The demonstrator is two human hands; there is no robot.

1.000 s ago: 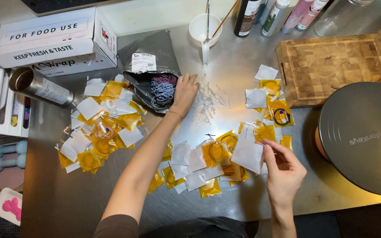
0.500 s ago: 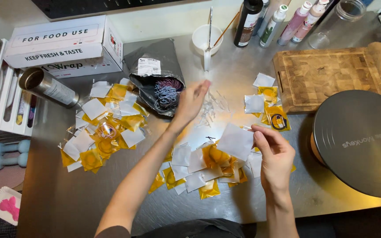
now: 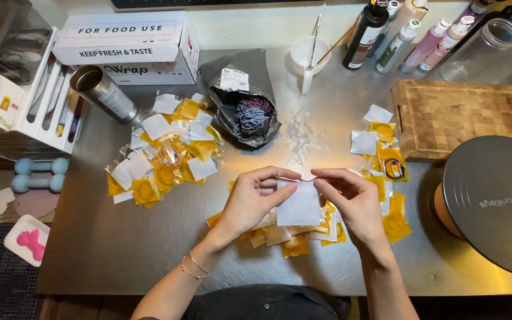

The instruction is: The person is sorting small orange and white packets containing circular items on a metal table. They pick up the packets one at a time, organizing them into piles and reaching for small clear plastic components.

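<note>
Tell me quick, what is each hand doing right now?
Left hand: closed, pinching the top edge of the small white square packet.
Right hand: closed, pinching the same packet's other top corner.

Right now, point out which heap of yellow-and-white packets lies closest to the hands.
The centre heap, directly beneath the left hand and right hand, which hold one white packet. The left heap and right heap lie farther off.

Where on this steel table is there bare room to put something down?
Bare steel table shows along the near edge, left of the left hand, below the left pile of packets. A smaller patch lies near the white cup. Crowded: under both hands, and right by the cutting board and round lid.
</note>
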